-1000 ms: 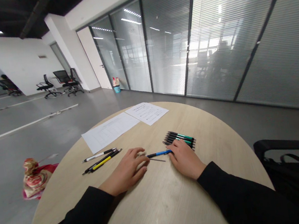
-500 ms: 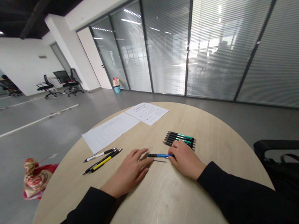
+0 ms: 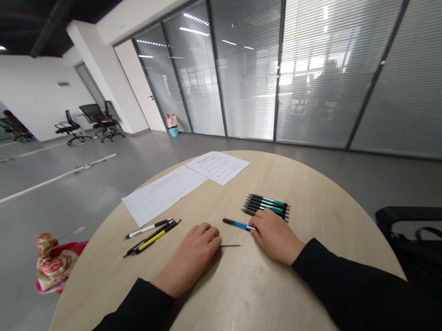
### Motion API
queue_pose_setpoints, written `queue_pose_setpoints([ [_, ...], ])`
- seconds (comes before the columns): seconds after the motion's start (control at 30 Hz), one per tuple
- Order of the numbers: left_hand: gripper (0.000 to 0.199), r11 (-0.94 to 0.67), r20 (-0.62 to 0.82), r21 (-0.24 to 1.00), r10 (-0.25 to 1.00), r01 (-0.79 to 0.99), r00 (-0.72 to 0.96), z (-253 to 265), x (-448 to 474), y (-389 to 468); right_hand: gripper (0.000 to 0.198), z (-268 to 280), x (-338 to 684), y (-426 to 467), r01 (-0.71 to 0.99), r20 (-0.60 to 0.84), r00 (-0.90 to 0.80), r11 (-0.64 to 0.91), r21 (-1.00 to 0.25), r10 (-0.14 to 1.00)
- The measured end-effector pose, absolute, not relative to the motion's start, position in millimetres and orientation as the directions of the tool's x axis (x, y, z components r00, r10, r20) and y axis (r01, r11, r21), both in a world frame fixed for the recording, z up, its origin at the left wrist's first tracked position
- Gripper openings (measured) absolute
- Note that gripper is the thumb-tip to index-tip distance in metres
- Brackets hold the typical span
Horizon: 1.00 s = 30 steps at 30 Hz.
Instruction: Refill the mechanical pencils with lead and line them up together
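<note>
head view: read the round table point(image 3: 240, 305) as a clock face, twelve at its far rim; no raised edge shows, so a careless sleeve could send something slim rolling off. on the floor beyond nine sits a gold-and-red bundle point(image 3: 56, 265), perhaps a tied bag, contents hidden; past eleven, a blue bin point(image 3: 174, 132) holds a red-and-cream bag point(image 3: 172, 121). a wide sheet point(image 3: 165, 193) lies at eleven, a printed sheet point(image 3: 218, 168) at twelve. the right hand point(image 3: 272, 235), toward two, has its fingers together, apparently clamped on a blue pen point(image 3: 235, 223) aimed at ten — a jerk could scatter the green-and-black pens point(image 3: 274, 200) just beyond. near the centre, the left hand point(image 3: 198, 250) curls its fingers together over a thin rod point(image 3: 231, 246) pointing to three — whether they grip it i can't tell; a slack hold could lose it.
</note>
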<state>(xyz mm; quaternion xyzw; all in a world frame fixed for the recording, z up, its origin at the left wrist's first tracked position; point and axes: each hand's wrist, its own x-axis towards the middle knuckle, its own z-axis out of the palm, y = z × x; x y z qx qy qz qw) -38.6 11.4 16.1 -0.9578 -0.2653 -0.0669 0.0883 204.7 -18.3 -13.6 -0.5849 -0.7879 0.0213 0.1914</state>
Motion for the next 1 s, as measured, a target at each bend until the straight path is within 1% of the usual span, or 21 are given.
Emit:
queue_pose_setpoints([
  [0.1, 0.013, -0.842, 0.163, -0.191, 0.48, 0.505, 0.862, 13.3, -36.8, 10.0, 0.013, -11.9, 204.6, -19.0, 0.911, 0.286, -0.247, 0.322, -0.256, 0.926],
  [0.17, 0.013, -0.844, 0.171, -0.203, 0.469, 0.497, 0.866, 11.5, -36.0, 9.8, 0.012, -11.1, 204.6, -19.4, 0.909, 0.302, -0.238, 0.321, -0.267, 0.923],
  [0.3, 0.015, -0.851, 0.26, -0.152, 0.456, 0.503, 0.851, 14.3, -36.9, 9.2, 0.011, -10.7, 204.9, -19.0, 0.894, 0.337, -0.216, 0.324, -0.309, 0.917],
  [0.4, 0.016, -0.823, 0.34, -0.105, 0.498, 0.558, 0.798, 20.5, -42.0, 10.2, 0.011, -11.1, 205.4, -18.1, 0.877, 0.355, -0.194, 0.324, -0.354, 0.914],
  [0.57, 0.017, -0.696, 0.412, -0.137, 0.607, 0.705, 0.679, 25.1, -54.2, 19.4, 0.007, -13.7, 206.5, -15.9, 0.844, 0.361, -0.152, 0.311, -0.437, 0.92],
  [0.67, 0.018, -0.641, 0.419, -0.169, 0.641, 0.749, 0.643, 24.2, -58.5, 24.9, 0.008, -14.8, 207.1, -15.1, 0.826, 0.362, -0.146, 0.314, -0.467, 0.921],
  [0.77, 0.018, -0.612, 0.411, -0.162, 0.672, 0.774, 0.617, 23.4, -60.0, 27.1, 0.009, -13.7, 207.1, -15.4, 0.819, 0.365, -0.14, 0.315, -0.48, 0.92],
  [0.9, 0.017, -0.606, 0.408, -0.145, 0.683, 0.782, 0.606, 22.8, -60.7, 27.3, 0.008, -10.3, 206.4, -16.9, 0.811, 0.364, -0.133, 0.312, -0.495, 0.922],
  [1.0, 0.017, -0.605, 0.404, -0.155, 0.682, 0.781, 0.609, 22.0, -60.7, 27.1, 0.009, -8.9, 206.2, -17.8, 0.809, 0.364, -0.131, 0.311, -0.498, 0.922],
])
